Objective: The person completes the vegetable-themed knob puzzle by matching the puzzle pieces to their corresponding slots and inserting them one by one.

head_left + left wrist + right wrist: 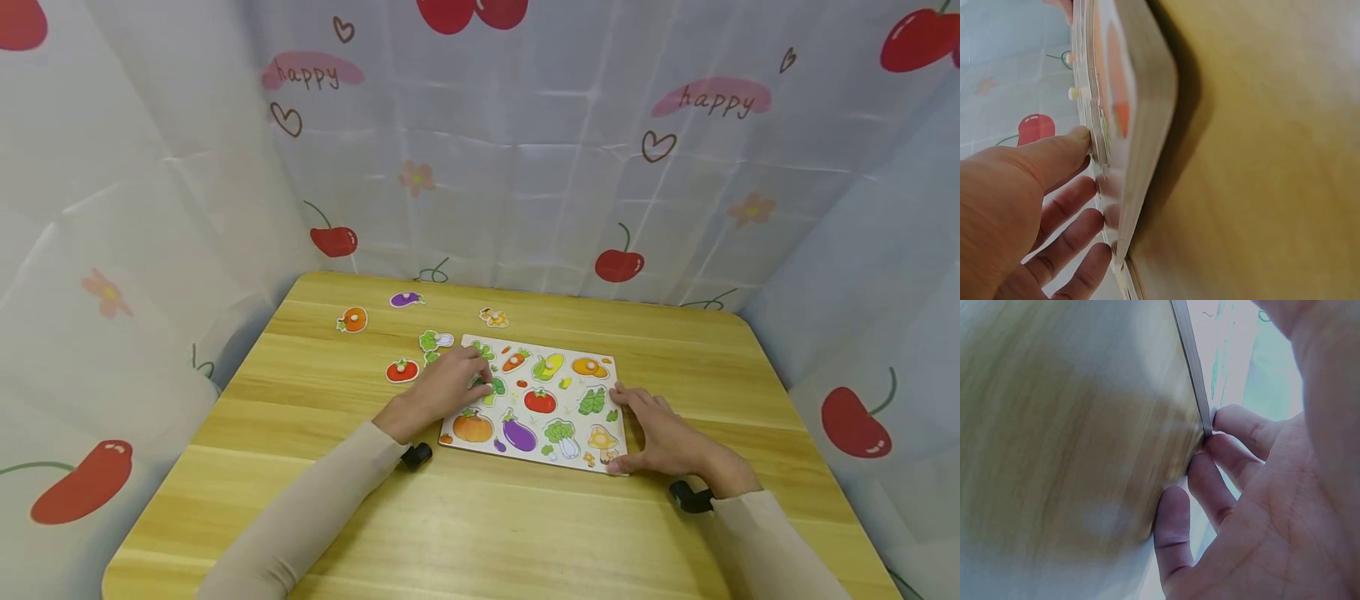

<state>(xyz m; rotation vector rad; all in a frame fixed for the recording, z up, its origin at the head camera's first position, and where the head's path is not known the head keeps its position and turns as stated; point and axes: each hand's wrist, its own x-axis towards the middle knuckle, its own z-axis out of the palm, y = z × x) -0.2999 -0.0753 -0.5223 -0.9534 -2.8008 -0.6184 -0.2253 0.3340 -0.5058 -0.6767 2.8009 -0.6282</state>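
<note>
A white puzzle board (577, 454) with printed vegetables lies on the wooden table. Over its left side, my left hand (450, 383) pinches a green broccoli puzzle piece (478, 382) at the broccoli picture, mostly hidden by the fingers. In the left wrist view, the thumb (1075, 140) presses the piece's edge against the board face, and the other fingertips touch the board. My right hand (667, 433) rests along the board's right side, thumb on the near corner and fingertips at the edge. The right wrist view shows its fingers (1210, 487) gently bent against the board's edge and tabletop.
Left of and behind the board lie loose knobbed pieces: tomato (402, 371), bok choy (437, 340), pumpkin (352, 319), eggplant (407, 299) and mushroom (494, 317). A carrot piece (516, 360) sits in the board's top row. Printed curtains (510, 167) enclose the table.
</note>
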